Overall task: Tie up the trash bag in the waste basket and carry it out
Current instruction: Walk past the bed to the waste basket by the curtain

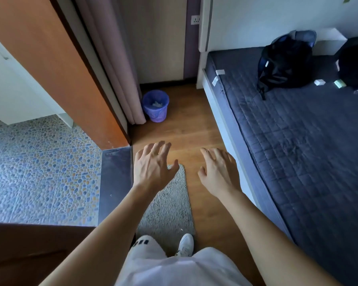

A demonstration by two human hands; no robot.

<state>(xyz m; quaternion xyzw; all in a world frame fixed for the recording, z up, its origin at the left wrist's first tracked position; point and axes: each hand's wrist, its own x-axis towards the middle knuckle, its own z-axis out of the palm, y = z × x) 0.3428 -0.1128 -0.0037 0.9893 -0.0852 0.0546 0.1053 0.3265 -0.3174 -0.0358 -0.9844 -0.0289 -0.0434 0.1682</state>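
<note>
Two empty hands, the left hand [153, 168] and right hand [218, 172], reach forward with fingers spread. One purple waste basket [155, 105], lined with a trash bag [157, 103], stands well ahead beside one curtain [120, 65]; two black backpacks, one [285, 62] nearer and one [354, 62] at the far edge, lie on the bed [298, 141].

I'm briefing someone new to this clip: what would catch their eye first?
Two bare hands, left hand and right hand, spread open and empty over the wooden floor. Beyond them, a small purple plastic lattice waste basket stands by the curtain; a black backpack sits on the dark quilted bed.
</note>
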